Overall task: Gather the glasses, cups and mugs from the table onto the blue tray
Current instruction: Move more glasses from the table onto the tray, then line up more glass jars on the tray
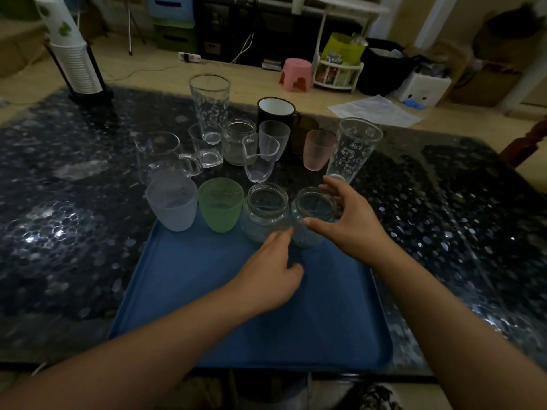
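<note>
A blue tray [225, 315] lies on a dark speckled bench [74, 247], its near edge close to the bench's front edge. Along the tray's far edge stands a row of four empty containers: a frosted white cup [172, 204], a green cup [220, 205], a ribbed glass jar [264, 213], and a second jar [310, 216]. The right hand [344, 216] holds this second jar, fingers [331, 186] spread around its rim. The left hand [266, 276] rests beside it, fingers loosely curled, holding nothing. Beyond the tray, more empty glasses, a pink cup [318, 149] and a dark mug [276, 113] stand crowded on the bench. The tray's near half lies open.
</note>
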